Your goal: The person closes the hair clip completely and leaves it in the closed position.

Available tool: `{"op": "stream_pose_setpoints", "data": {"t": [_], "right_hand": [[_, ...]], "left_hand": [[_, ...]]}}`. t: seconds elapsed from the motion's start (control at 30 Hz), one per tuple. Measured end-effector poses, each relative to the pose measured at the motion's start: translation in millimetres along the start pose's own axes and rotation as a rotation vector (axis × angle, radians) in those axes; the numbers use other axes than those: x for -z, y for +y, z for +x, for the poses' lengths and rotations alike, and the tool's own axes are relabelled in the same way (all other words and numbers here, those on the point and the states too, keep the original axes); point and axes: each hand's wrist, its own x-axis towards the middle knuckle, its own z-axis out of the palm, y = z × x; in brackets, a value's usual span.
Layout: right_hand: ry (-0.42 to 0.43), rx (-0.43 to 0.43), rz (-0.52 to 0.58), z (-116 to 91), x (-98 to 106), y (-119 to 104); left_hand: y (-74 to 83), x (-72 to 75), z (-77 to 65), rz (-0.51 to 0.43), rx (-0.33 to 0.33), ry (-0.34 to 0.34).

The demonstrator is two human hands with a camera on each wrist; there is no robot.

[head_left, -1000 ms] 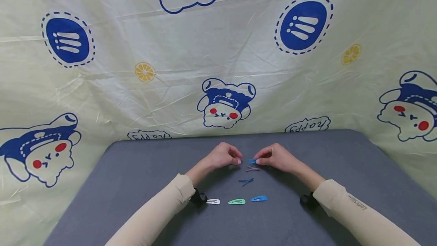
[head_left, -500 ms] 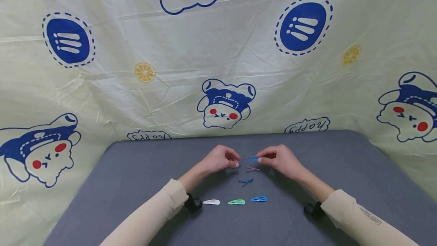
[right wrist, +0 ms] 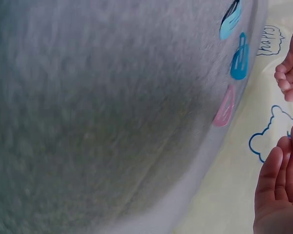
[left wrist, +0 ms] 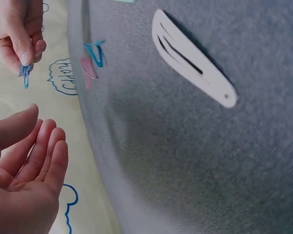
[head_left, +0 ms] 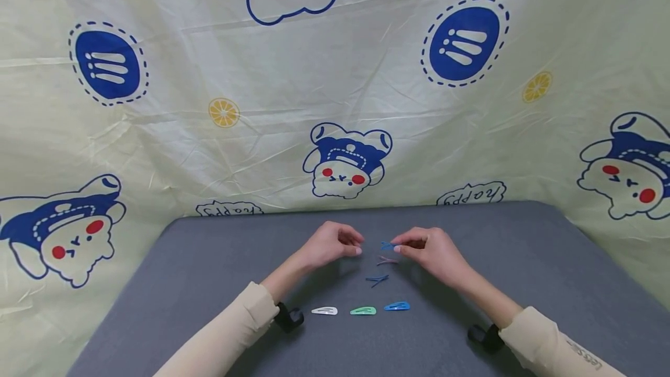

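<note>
My right hand (head_left: 437, 252) pinches a blue snap hair clip (head_left: 388, 245) between thumb and fingertips. The left wrist view shows this clip pointing down from those fingers, its arms spread. My left hand (head_left: 331, 243) is to its left, holding nothing, with thumb apart from gently bent fingers. On the table just nearer than the held clip lies a pink hair clip (head_left: 388, 260), its two arms sprung apart. A blue hair clip (head_left: 377, 278), also sprung apart, lies nearer still.
Nearer on the grey table (head_left: 220, 284) lie a white hair clip (head_left: 324, 310), a green hair clip (head_left: 363, 310) and a flat blue hair clip (head_left: 397, 306) in a row. A printed curtain (head_left: 272, 74) hangs behind the table's far edge.
My left hand has drawn back to the left, away from the held clip. The right hand has shifted slightly right, still pinching the blue clip. The clips on the table stay put.
</note>
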Motion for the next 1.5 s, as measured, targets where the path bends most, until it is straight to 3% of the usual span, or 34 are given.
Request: {"op": "stream_pose_setpoints", "data": {"t": [0.4,0.57,0.9,1.1,1.5], "right_hand": [[0.075,0.057,0.059,-17,-2,-21],[0.109,0.041,0.094,-23,-2,-27],[0.143,0.013,0.161,-40,-6,-38],[0.151,0.008,0.176,-49,-5,-44],[0.166,0.051,0.183,-64,-6,-62]], "left_hand": [[9.8,-4.3,-25.2,0.025,-0.069,0.036],[15.1,-6.5,-34.6,0.043,-0.088,0.064],[19.6,-9.8,-55.5,0.041,-0.095,0.111],[28.2,-10.7,-67.3,0.041,-0.063,0.154],[44.1,-12.4,-87.0,-0.008,-0.065,0.152]]}}
